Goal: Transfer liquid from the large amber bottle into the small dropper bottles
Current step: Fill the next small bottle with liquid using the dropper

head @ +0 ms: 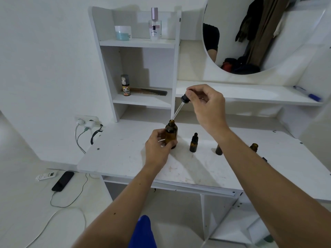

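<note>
1. My left hand wraps around the big amber bottle on the white desk, so it won't tip.
2. My right hand pinches the dropper by its black top. The glass tip sits at the bottle's mouth, so no drops spill.
3. The small dropper bottles stand close by on my right, easy to reach.

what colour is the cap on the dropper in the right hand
Black; the dropper cap, pinched by the right hand, shows best in the head view.
</note>
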